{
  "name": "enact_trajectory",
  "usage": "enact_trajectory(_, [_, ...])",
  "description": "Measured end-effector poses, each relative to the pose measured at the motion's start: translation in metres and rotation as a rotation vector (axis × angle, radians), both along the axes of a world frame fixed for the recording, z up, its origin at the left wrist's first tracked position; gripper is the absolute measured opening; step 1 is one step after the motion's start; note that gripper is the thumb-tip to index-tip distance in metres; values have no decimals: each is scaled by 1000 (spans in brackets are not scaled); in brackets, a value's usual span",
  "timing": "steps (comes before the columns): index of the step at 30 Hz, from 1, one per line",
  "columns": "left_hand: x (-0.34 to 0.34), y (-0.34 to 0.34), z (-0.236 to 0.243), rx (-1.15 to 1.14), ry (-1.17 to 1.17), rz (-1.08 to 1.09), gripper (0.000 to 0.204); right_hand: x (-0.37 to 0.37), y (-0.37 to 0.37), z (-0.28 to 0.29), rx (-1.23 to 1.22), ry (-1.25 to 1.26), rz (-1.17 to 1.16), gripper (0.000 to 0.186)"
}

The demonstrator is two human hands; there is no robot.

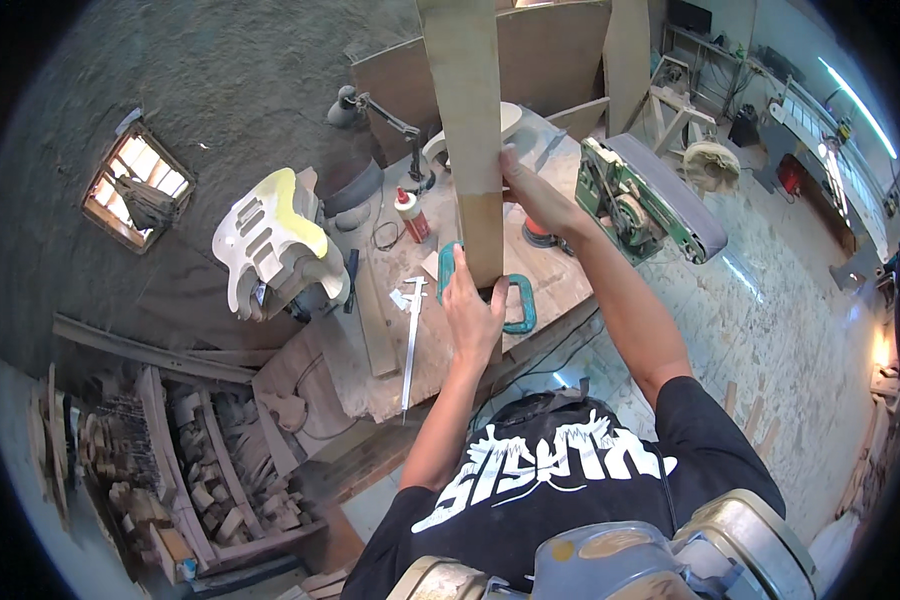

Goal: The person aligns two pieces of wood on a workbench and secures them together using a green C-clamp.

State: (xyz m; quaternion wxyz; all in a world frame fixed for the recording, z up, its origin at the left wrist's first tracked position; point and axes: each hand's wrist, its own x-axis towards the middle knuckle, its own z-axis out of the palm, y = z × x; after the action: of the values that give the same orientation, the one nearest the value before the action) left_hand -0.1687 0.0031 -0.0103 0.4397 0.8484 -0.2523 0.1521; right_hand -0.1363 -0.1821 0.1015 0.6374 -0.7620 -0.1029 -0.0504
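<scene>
A long pale wooden board (pixel 468 90) runs from the top edge down to the middle of the workbench (pixel 350 350). My left hand (pixel 467 310) is closed on its lower part, beside teal clamp pieces (pixel 520 303) at either side of the board. My right hand (pixel 540 200) grips the board's right edge higher up, with fingertips partly hidden behind it. A silver caliper (pixel 410 345) lies left of my left hand. A red-and-white bottle (pixel 412 215) stands behind it, and a round orange-and-dark object (pixel 539 238) sits under my right wrist.
A stack of guitar-body shapes (pixel 268 240) sits at the bench's left, near a desk lamp (pixel 380 110). A green belt sander (pixel 630 210) is at the right. Wood offcuts (pixel 210 490) fill racks at lower left. Sheet panels (pixel 550 50) lean behind the bench.
</scene>
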Motion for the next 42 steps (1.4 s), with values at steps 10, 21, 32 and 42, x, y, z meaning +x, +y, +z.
enact_trajectory(10, [7,11,1,-36,-72,14,88,-4,21,17,-45,-4,5,103])
enact_trajectory(21, [38,1,85,-307,-195,-43,90,-2,41,16,99,-127,11,84])
enact_trajectory(32, [40,-7,86,-367,-215,161,48,-14,37,22,70,-115,78,79])
enact_trajectory(42, [39,-8,70,-271,-403,307,53,-12,44,15,-102,-247,-40,95])
